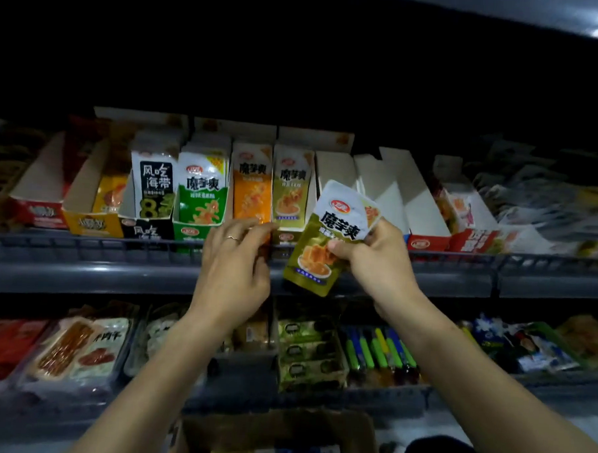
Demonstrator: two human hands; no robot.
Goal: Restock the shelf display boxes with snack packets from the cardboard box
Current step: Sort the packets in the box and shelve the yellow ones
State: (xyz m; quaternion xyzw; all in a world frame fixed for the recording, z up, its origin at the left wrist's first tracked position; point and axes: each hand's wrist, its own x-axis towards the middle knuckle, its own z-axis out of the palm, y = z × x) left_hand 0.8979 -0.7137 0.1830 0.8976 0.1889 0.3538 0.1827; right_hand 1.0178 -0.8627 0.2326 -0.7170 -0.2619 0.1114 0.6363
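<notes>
**Olive-Green Snack Packets Go Up to the Shelf**

A person's right hand [368,260] grips a small stack of olive-green snack packets [327,241], fingers curled round the right edge and thumb across the front, holding it tilted just in front of the shelf rail [118,249]. The left hand [236,258], a ring on one finger, reaches toward the near front of the orange display box [252,186] and the olive-green display box [290,188]; its fingers are bent, but whether they have hold of anything cannot be told in the dim light. To the right stand white display boxes [395,196] that look empty from this angle. The cardboard box [278,431] sits low and near, between the forearms, with more packets inside.

The packets appear light, soft and glossy, likely slippery when stacked, so a pinch across the flat sealed edges should keep them together. The matching olive-green box looks the probable destination, though it already seems well filled; sliding the stack in upright may need the left hand to press the row back.
</notes>
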